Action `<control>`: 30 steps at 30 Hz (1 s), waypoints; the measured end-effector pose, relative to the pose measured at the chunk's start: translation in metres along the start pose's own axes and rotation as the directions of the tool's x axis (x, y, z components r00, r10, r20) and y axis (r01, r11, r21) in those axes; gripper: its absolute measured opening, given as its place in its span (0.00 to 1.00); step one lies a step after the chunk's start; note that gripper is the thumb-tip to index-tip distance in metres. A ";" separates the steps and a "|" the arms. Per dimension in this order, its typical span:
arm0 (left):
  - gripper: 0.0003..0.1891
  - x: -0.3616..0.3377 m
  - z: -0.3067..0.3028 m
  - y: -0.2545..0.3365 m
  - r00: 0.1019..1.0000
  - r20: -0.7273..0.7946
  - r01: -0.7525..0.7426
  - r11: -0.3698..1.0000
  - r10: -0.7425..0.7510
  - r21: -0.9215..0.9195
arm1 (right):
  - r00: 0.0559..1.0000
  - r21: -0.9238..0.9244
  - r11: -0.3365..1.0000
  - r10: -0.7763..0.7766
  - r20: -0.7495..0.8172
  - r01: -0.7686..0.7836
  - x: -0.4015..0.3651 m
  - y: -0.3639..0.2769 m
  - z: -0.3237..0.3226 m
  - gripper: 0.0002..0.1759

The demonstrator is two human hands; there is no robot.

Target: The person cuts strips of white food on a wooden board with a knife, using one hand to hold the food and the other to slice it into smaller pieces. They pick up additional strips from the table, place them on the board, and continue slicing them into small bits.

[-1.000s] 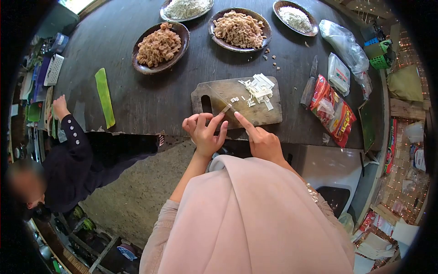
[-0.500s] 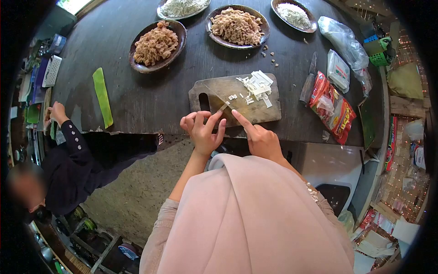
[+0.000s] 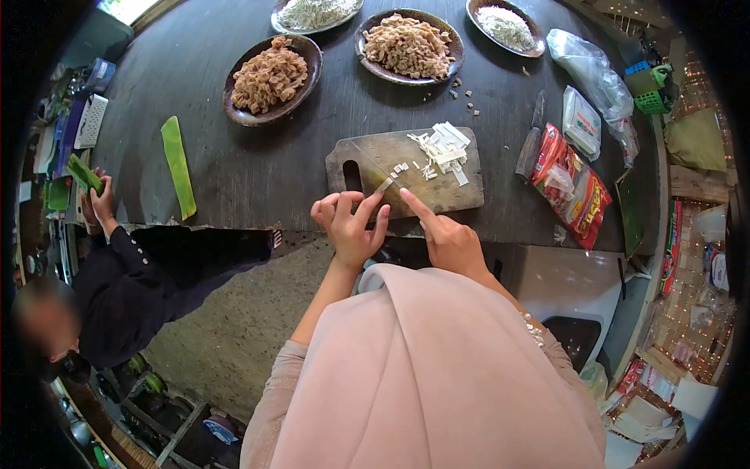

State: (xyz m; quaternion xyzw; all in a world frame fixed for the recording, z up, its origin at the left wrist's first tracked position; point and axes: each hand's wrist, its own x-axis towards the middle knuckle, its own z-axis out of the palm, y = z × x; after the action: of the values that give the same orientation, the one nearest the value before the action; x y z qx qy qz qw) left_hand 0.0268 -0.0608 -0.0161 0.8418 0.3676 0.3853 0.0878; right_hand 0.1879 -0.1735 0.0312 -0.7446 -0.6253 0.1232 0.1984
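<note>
On a wooden cutting board, my left hand presses a small white strip under its fingertips near the front edge. My right hand is closed around a knife, its index finger stretched along the blade. The thin blade slants up and left across the board, and its handle is hidden in my hand. Tiny cut white bits lie just beyond the blade. A pile of white strips rests at the board's right side.
Plates of brown pieces and white shreds stand behind. Another knife, a red packet, a white box and a plastic bag lie right. At left are a green leaf strip and a co-worker.
My hands stay almost in place at the board. At the left, the co-worker's hands have brought up a folded green leaf piece at the table edge.
</note>
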 end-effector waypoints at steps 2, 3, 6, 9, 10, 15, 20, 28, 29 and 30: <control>0.09 0.000 0.000 -0.001 1.000 0.005 0.004 1.000 -0.004 0.005 | 1.000 0.027 1.000 -0.013 -0.007 0.013 -0.003 0.000 0.001 0.49; 0.09 -0.001 0.001 0.000 1.000 0.007 0.004 1.000 -0.004 0.005 | 1.000 0.011 1.000 -0.009 0.008 0.009 -0.005 0.000 0.001 0.49; 0.08 0.000 0.000 0.001 1.000 0.002 0.002 1.000 -0.002 0.008 | 1.000 -0.017 1.000 -0.002 0.011 0.002 0.003 0.000 0.002 0.49; 0.08 0.000 0.001 0.001 1.000 -0.010 -0.004 1.000 0.004 0.005 | 1.000 -0.016 1.000 0.002 -0.003 -0.002 0.003 0.002 -0.001 0.50; 0.08 0.001 0.001 0.001 1.000 -0.012 -0.004 1.000 0.004 0.006 | 1.000 0.002 1.000 -0.006 0.001 0.006 0.002 0.002 -0.002 0.50; 0.09 0.001 -0.001 0.002 1.000 0.008 0.003 1.000 -0.003 0.011 | 1.000 0.004 1.000 -0.012 0.007 0.012 -0.004 -0.001 -0.001 0.50; 0.09 0.001 0.000 0.001 1.000 0.007 -0.004 1.000 0.004 0.006 | 1.000 -0.016 1.000 -0.003 0.010 0.003 0.000 0.000 0.000 0.50; 0.09 -0.001 0.001 -0.001 1.000 -0.002 -0.002 1.000 0.002 0.024 | 1.000 -0.018 1.000 0.012 0.022 -0.011 0.003 -0.002 0.002 0.52; 0.10 -0.001 0.002 0.000 1.000 -0.009 -0.003 1.000 0.003 0.020 | 1.000 -0.019 1.000 0.012 0.018 -0.012 0.003 -0.001 0.001 0.52; 0.10 -0.001 0.002 0.000 1.000 -0.015 -0.003 1.000 0.003 0.018 | 1.000 -0.002 1.000 0.000 -0.001 0.000 0.000 -0.001 0.000 0.52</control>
State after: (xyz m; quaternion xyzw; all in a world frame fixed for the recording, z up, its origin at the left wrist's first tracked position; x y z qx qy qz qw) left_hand 0.0275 -0.0608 -0.0179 0.8401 0.3705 0.3885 0.0770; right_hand 0.1872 -0.1730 0.0314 -0.7449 -0.6254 0.1223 0.1977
